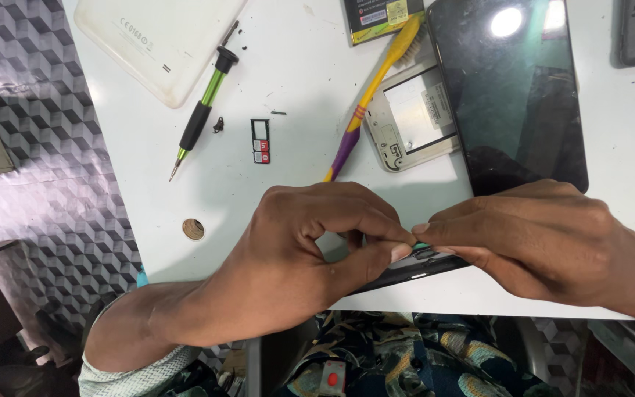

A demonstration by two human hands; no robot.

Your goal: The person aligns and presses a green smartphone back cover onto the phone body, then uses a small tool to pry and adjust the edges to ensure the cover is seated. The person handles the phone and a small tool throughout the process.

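Observation:
At the white table's (288,66) near edge both hands hold a dark phone (413,268), seen edge-on. My left hand (310,254) grips it from the left, thumb and forefinger pinched at its top edge. My right hand (545,246) meets them from the right. Between the fingertips sits a small green piece (422,245); what it is cannot be told.
Also on the table: a green-handled screwdriver (201,110), a black card tray (261,140), a yellow and purple toothbrush (369,103), a grey phone frame (413,117), a dark glass panel (508,88), a white tablet back (156,37), a battery (376,16).

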